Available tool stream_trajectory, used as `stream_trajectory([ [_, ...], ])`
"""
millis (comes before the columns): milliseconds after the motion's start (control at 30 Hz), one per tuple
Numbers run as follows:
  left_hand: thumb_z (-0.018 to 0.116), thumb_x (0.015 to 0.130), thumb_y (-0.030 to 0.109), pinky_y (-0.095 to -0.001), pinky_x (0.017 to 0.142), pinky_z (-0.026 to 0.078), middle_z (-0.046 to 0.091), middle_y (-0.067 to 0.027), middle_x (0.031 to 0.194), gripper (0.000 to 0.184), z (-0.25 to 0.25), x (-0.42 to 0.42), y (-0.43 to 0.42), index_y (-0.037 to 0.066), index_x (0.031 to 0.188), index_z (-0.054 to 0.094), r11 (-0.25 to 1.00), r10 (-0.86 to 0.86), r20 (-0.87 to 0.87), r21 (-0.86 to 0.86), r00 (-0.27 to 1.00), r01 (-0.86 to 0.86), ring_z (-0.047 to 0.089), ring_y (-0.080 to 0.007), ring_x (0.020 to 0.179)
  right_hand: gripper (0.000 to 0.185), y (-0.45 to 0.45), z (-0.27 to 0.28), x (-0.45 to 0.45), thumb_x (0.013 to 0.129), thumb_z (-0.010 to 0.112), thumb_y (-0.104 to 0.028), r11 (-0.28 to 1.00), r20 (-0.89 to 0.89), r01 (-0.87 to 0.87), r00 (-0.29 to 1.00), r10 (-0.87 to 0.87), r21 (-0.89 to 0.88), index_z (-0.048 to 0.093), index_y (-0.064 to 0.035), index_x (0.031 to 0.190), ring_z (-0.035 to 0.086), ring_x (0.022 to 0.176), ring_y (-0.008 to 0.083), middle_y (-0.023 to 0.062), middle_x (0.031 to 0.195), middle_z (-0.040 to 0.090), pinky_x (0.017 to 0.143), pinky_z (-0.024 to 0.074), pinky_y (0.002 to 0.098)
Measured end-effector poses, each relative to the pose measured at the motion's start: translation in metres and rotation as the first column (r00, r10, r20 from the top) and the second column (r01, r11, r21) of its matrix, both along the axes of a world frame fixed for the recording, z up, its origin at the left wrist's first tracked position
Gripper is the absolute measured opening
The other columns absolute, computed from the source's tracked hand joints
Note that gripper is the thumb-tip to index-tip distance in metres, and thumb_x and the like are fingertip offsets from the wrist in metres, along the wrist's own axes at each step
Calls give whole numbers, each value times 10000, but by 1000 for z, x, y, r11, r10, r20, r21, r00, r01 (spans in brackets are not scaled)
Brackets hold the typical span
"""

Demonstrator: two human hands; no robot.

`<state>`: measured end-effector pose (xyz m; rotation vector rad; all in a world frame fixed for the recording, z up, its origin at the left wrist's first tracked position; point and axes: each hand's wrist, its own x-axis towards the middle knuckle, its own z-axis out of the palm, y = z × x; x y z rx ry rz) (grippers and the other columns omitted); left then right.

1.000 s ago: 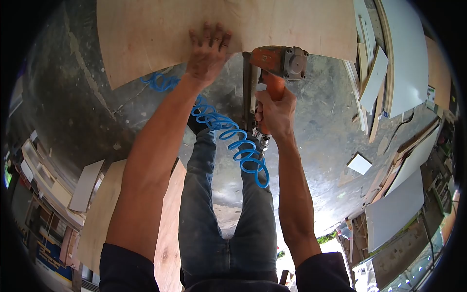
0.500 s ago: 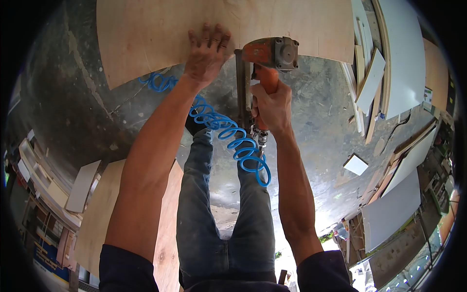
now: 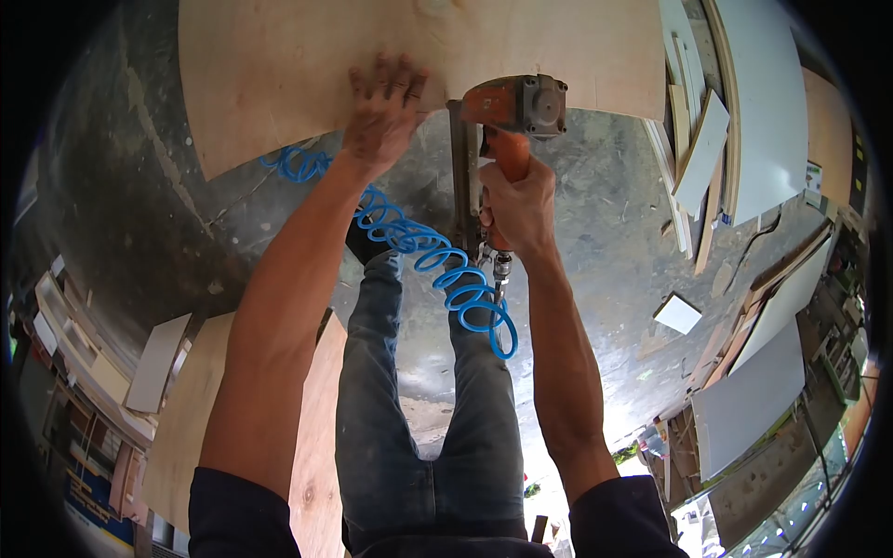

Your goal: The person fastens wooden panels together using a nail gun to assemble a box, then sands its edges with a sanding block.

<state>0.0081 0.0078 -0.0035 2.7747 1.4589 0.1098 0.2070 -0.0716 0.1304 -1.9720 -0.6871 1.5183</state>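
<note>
An orange and black pneumatic nail gun is gripped by its handle in my right hand. Its head meets the near edge of a plywood sheet at the top of the view. My left hand lies on that sheet by the same edge, fingers spread, to the left of the nailer. A coiled blue air hose runs from the bottom of the nailer's handle across my legs toward the left, passing behind my left forearm. What lies beneath the sheet is hidden.
White boards and wood strips lie on the floor at right. A small white offcut is on the concrete floor. Plywood panels stand at lower left, and grey panels lean at lower right.
My left hand has slid slightly down and left on the sheet. The sheet appears shifted a little left in view. The nailer stays at the edge in my right hand.
</note>
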Motion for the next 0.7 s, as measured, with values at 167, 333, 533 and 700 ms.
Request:
stream_trajectory([
  [167, 609, 969, 483, -779, 1110, 247, 394, -195, 1607, 665, -4, -2, 0, 103, 1506, 509, 1000, -10, -51, 7, 999, 10, 290, -475, 1502, 321, 0, 2, -2, 846, 631, -119, 1000, 24, -6, 1000, 5, 21, 690, 61, 1105, 590, 485, 139, 73, 613, 610, 470, 474, 322],
  [333, 597, 979, 478, -776, 1113, 249, 383, -196, 1612, 669, -3, -6, 1, 93, 1515, 491, 1000, -14, -34, -14, 999, 13, 297, -453, 1506, 357, -5, 0, 5, 846, 628, -123, 1000, -5, 20, 1000, -19, 19, 697, 42, 1155, 585, 481, 139, 62, 602, 596, 467, 470, 323],
  [533, 637, 967, 457, -707, 1132, 290, 399, -222, 1579, 694, 16, 38, 6, 49, 1506, 479, 999, -3, 34, -37, 999, 5, 359, -402, 1485, 158, -42, 2, 33, 884, 672, -98, 958, -19, 286, 958, -286, 14, 572, 13, 835, 541, 422, 139, 45, 578, 546, 396, 448, 315],
  [700, 651, 949, 493, -591, 1167, 330, 440, -229, 1539, 706, 7, 104, 30, 46, 1476, 511, 990, -137, 157, 18, 978, 136, 382, -376, 1474, 127, -67, -2, 75, 887, 645, -83, 914, -46, 406, 913, -406, -18, 576, 22, 868, 533, 413, 138, 52, 571, 547, 397, 453, 317],
])
